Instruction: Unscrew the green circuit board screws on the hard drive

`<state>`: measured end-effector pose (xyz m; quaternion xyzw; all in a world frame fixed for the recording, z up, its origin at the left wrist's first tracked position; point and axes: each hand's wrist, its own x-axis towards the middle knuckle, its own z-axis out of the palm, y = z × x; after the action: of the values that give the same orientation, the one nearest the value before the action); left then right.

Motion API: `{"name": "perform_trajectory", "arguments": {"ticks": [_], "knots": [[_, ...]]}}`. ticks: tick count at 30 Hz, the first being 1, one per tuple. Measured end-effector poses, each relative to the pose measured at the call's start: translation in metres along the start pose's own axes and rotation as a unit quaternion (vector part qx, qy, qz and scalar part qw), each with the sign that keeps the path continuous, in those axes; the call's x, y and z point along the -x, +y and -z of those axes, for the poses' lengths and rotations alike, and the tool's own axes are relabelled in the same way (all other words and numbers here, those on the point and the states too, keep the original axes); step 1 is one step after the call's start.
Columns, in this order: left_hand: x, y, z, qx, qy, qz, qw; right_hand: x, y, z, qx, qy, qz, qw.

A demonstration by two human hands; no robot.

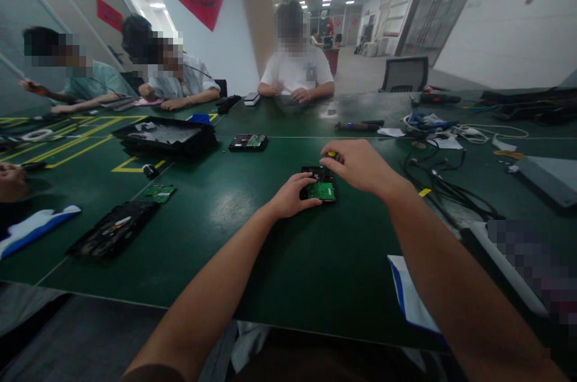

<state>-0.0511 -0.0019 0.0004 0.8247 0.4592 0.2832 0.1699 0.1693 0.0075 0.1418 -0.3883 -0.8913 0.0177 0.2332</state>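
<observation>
The person's L hand (pixel 291 194) holds HDD (pixel 323 191) on worktop (pixel 288 274); R hand (pixel 363 167) grips yellow-black tool (pixel 332 154) above it. Approx. at this drive's 10 o'clock lies 2nd HDD (pixel 247 142).

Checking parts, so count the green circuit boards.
3: one board by the left hand, another board on the drive farther back, one loose board at left; others may be hidden.

1. The left hand (pixel 295 194) covers part of the hard drive (pixel 322 191).
2. The grip of the right hand (pixel 360 166) hides most of the yellow-topped tool (pixel 332 154).
3. At left, a co-worker's hand (pixel 11 182) is cut off.
</observation>
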Motion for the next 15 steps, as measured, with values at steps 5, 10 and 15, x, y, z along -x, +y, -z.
{"name": "perform_trajectory", "arguments": {"ticks": [5, 10, 15], "knots": [[-0.001, -0.002, 0.000, 0.005, -0.002, 0.001, 1.000, -0.005, -0.001, 0.002, 0.008, -0.007, 0.012, 1.000], [0.000, -0.003, -0.001, 0.011, 0.000, -0.004, 1.000, -0.011, -0.005, 0.006, 0.019, -0.033, 0.026, 0.999], [0.000, -0.003, 0.000, 0.009, -0.004, 0.001, 1.000, -0.012, -0.011, 0.004, 0.017, -0.045, 0.048, 0.998]]}}
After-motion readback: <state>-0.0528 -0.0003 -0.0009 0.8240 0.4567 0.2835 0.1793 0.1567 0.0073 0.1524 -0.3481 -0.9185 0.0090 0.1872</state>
